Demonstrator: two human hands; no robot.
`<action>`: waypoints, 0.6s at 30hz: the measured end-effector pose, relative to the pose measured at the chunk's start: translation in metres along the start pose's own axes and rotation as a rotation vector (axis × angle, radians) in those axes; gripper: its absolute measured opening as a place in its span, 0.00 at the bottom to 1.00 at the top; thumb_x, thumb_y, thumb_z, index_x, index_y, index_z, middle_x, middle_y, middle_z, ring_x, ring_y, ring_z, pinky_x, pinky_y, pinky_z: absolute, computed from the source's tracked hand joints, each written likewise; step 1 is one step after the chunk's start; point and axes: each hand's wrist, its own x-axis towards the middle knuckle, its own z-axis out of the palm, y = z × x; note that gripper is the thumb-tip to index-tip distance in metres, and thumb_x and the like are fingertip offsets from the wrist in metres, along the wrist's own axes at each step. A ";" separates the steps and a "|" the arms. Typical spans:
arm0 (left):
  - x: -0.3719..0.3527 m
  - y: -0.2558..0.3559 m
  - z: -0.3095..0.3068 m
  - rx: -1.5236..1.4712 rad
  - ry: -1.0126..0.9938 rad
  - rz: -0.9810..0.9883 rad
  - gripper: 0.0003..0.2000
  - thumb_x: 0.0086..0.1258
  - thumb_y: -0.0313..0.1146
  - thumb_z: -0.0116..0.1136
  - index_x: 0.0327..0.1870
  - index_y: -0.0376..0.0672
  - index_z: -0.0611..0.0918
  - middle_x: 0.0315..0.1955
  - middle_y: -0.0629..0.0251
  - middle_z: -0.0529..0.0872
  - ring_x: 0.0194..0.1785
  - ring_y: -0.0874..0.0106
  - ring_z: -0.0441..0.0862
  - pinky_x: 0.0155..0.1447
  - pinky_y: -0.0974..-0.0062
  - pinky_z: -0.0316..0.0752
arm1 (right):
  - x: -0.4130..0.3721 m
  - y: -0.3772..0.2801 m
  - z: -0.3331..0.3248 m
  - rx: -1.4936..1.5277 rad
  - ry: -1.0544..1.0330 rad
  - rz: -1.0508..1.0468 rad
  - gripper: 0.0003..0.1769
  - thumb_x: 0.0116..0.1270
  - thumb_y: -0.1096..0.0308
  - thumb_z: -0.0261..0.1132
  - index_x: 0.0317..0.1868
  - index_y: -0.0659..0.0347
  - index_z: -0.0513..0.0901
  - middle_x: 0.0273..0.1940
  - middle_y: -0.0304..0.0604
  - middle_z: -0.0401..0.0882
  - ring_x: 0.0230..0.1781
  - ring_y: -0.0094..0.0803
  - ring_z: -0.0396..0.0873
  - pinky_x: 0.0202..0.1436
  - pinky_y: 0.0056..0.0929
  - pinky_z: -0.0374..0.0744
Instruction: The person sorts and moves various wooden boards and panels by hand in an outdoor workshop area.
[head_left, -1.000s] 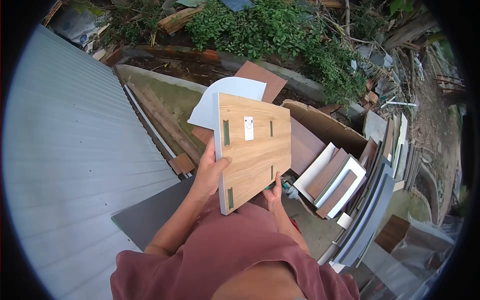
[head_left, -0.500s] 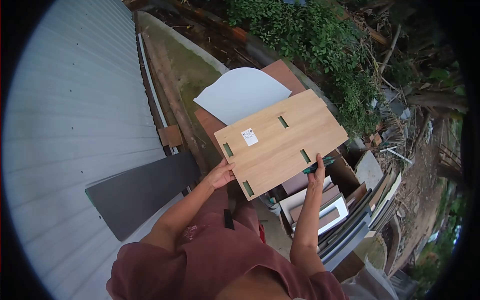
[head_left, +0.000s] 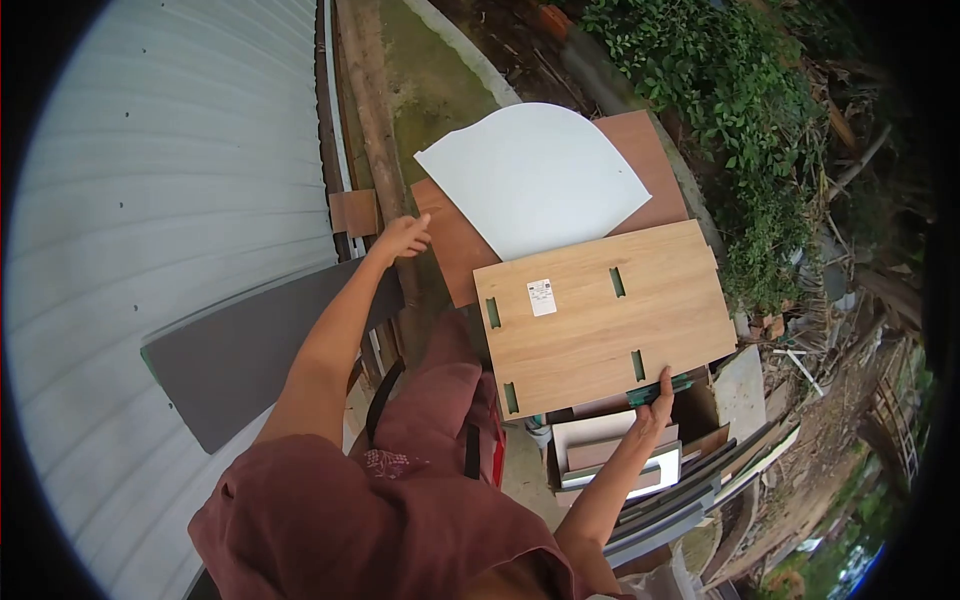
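A light wood-look board point(head_left: 590, 330) with several slots and a white label point(head_left: 541, 297) lies tilted in front of me. My right hand point(head_left: 656, 402) grips its lower right edge, thumb on top and the other fingers mostly hidden. A dark green and black object point(head_left: 675, 388) shows beside that hand; I cannot make out its kind. Off the wooden board, my left hand point(head_left: 403, 238) is open with its index finger stretched, near the left corner of a brown board point(head_left: 455, 240). Over the brown board lies a white board point(head_left: 540, 185) with a curved edge.
A dark grey panel point(head_left: 250, 345) leans at the left by the corrugated metal sheet point(head_left: 210, 150). Several board offcuts point(head_left: 600, 440) stand at the lower right. Leafy bushes point(head_left: 720, 130) and debris lie beyond, and a wooden pole point(head_left: 372, 110) runs along the left.
My left hand has let go of the wooden board and moved up and left to the brown board's corner. The wooden board sits farther right in view, still in my right hand.
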 end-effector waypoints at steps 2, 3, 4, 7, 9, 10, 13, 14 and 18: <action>0.090 0.002 -0.048 0.131 0.280 0.068 0.36 0.62 0.64 0.48 0.52 0.34 0.73 0.52 0.51 0.77 0.53 0.59 0.76 0.58 0.60 0.70 | 0.006 0.006 -0.002 0.023 0.013 -0.005 0.30 0.59 0.65 0.67 0.59 0.67 0.68 0.54 0.48 0.74 0.52 0.39 0.75 0.54 0.38 0.77; 0.114 0.014 -0.051 0.025 0.375 -0.017 0.40 0.60 0.66 0.49 0.57 0.33 0.70 0.57 0.49 0.71 0.59 0.57 0.70 0.61 0.58 0.65 | 0.006 0.007 -0.001 0.016 0.022 -0.008 0.31 0.59 0.64 0.67 0.60 0.67 0.67 0.54 0.48 0.74 0.52 0.39 0.75 0.55 0.38 0.76; 0.124 0.028 -0.047 -0.079 0.470 -0.100 0.44 0.58 0.67 0.49 0.62 0.32 0.67 0.63 0.47 0.65 0.65 0.55 0.64 0.65 0.55 0.61 | 0.006 0.009 -0.002 0.011 0.033 -0.012 0.31 0.60 0.63 0.67 0.60 0.67 0.66 0.55 0.49 0.73 0.53 0.40 0.75 0.55 0.38 0.76; 0.139 0.063 -0.017 -0.124 0.529 -0.227 0.51 0.53 0.70 0.52 0.66 0.30 0.61 0.67 0.46 0.56 0.71 0.54 0.52 0.69 0.54 0.54 | 0.002 0.012 -0.003 0.032 -0.020 0.039 0.31 0.61 0.62 0.66 0.60 0.66 0.66 0.55 0.49 0.73 0.53 0.40 0.74 0.55 0.39 0.76; 0.160 0.058 -0.018 -0.139 0.467 -0.180 0.52 0.52 0.70 0.53 0.65 0.29 0.61 0.67 0.46 0.57 0.70 0.54 0.54 0.69 0.54 0.54 | 0.001 0.010 -0.004 0.057 -0.018 0.068 0.27 0.60 0.62 0.67 0.56 0.66 0.71 0.53 0.48 0.76 0.51 0.42 0.76 0.55 0.39 0.77; 0.166 0.054 -0.021 -0.171 0.429 -0.135 0.53 0.51 0.71 0.54 0.65 0.28 0.61 0.66 0.46 0.58 0.70 0.53 0.55 0.69 0.55 0.54 | 0.001 0.010 -0.004 0.054 0.009 0.058 0.26 0.60 0.62 0.67 0.56 0.65 0.71 0.52 0.48 0.76 0.51 0.41 0.77 0.55 0.39 0.77; 0.179 0.048 -0.025 -0.296 0.419 0.015 0.52 0.50 0.68 0.58 0.64 0.28 0.63 0.65 0.47 0.62 0.68 0.56 0.58 0.68 0.55 0.55 | -0.001 0.009 -0.001 0.069 0.058 0.046 0.25 0.60 0.64 0.67 0.55 0.65 0.73 0.51 0.48 0.77 0.51 0.40 0.77 0.55 0.39 0.77; 0.175 0.050 -0.025 -0.322 0.418 0.065 0.50 0.51 0.67 0.59 0.64 0.29 0.64 0.64 0.48 0.63 0.68 0.58 0.59 0.67 0.56 0.56 | -0.001 0.008 -0.001 0.087 0.009 0.067 0.24 0.60 0.64 0.67 0.55 0.65 0.73 0.51 0.48 0.78 0.51 0.41 0.77 0.55 0.40 0.76; 0.156 0.064 -0.026 -0.640 0.127 0.233 0.45 0.55 0.63 0.60 0.65 0.35 0.64 0.65 0.51 0.63 0.68 0.61 0.60 0.67 0.58 0.56 | 0.006 0.014 -0.004 0.082 -0.010 0.030 0.25 0.61 0.63 0.66 0.55 0.66 0.72 0.52 0.48 0.77 0.52 0.42 0.76 0.56 0.41 0.76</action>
